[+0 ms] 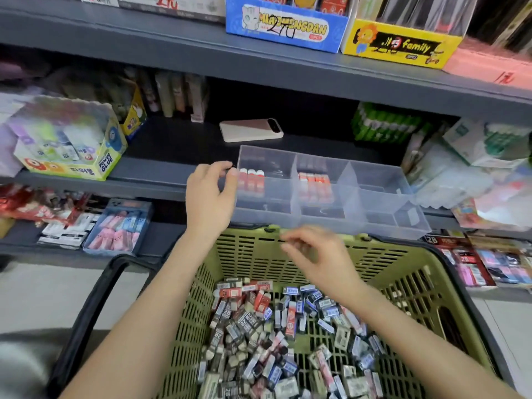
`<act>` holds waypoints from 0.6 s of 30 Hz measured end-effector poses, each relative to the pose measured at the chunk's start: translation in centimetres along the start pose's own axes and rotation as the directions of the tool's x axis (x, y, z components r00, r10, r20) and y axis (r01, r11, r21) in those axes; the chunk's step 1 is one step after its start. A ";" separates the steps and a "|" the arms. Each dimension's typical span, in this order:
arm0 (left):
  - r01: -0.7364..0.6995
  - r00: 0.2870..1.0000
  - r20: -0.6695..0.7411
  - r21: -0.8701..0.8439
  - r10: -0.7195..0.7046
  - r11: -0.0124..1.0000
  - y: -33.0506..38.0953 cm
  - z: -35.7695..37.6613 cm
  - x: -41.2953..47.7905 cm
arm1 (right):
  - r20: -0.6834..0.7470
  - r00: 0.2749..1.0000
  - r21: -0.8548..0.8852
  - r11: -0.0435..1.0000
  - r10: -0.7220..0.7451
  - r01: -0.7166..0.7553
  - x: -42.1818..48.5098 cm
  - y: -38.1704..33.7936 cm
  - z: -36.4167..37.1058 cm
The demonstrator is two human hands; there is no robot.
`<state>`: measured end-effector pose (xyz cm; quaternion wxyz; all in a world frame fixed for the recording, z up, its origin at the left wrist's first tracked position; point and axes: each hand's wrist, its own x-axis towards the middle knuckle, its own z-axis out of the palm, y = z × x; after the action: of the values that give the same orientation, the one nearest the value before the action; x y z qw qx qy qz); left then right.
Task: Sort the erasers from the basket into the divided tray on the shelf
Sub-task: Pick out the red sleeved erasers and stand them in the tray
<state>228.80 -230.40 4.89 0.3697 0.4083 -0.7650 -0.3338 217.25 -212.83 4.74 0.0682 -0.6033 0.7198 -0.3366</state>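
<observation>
Left hand (211,194) is up at the tray (374,223), thumb and fingertips pinching its left rim. The clear tray sits at the front edge of the shelf (161,171), jutting out over the basket (403,272). Red erasers (251,180) stand in a row in its left compartment, with more in the middle one. Right hand (319,260) hovers over the basket's far rim, fingers curled but blurred, so I cannot tell whether it holds anything. The loose erasers (259,326) lie heaped on the basket floor. A phone (250,130) lies on the shelf behind the tray.
</observation>
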 end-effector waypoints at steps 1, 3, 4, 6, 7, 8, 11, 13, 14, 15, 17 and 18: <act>-0.033 0.998 -0.061 0.015 0.034 0.999 0.1 -0.4 -0.7 | 0.105 0.994 -0.016 0.999 0.034 -0.032 -1.9 0.8 1.2; -0.089 0.981 -0.170 -0.001 0.088 0.996 0.4 -1.2 -2.1 | 0.332 0.937 -0.100 0.992 0.109 -0.080 -4.9 2.6 4.2; -0.114 0.972 -0.209 -0.019 0.108 0.993 0.4 -1.6 -2.8 | 0.414 0.902 -0.137 0.988 0.127 -0.076 -6.0 3.5 5.8; -0.156 0.959 -0.246 -0.047 0.140 0.987 0.1 -1.9 -4.1 | 0.535 0.838 -0.158 0.987 0.104 -0.021 -7.0 4.9 8.7; -0.163 0.959 -0.245 -0.064 0.143 0.984 -0.2 -2.0 -4.7 | 0.576 0.813 -0.166 0.986 0.085 0.014 -6.9 5.3 9.9; -0.156 0.963 -0.235 -0.085 0.132 0.984 -0.6 -2.0 -5.3 | 0.601 0.796 -0.181 0.983 0.081 0.037 -6.6 5.7 10.9; -0.118 0.975 -0.203 -0.128 0.090 0.985 -1.3 -2.1 -6.1 | 0.638 0.759 -0.217 0.976 0.132 0.013 -5.2 6.3 12.8; -0.113 0.979 -0.185 -0.137 0.086 0.984 -1.3 -2.1 -6.3 | 0.676 0.715 -0.224 0.974 0.179 -0.032 -4.5 6.6 13.4; -0.110 0.981 -0.174 -0.142 0.085 0.984 -1.3 -2.1 -6.3 | 0.694 0.693 -0.218 0.974 0.196 -0.057 -4.3 6.8 13.5; -0.105 0.983 -0.162 -0.147 0.081 0.984 -1.4 -2.1 -6.2 | 0.707 0.677 -0.207 0.975 0.206 -0.080 -4.2 7.1 13.5; -0.088 0.989 -0.135 -0.154 0.067 0.984 -1.4 -2.1 -6.2 | 0.719 0.652 -0.203 0.970 0.240 -0.132 -4.4 7.7 13.3; -0.082 0.990 -0.125 -0.155 0.062 0.985 -1.5 -2.1 -6.2 | 0.725 0.643 -0.204 0.969 0.245 -0.139 -4.5 8.0 13.1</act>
<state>233.56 -226.04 2.91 0.4581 0.3687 -0.7266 -0.3553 218.45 -213.63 -11.13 0.3526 -0.6110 0.7088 -0.0038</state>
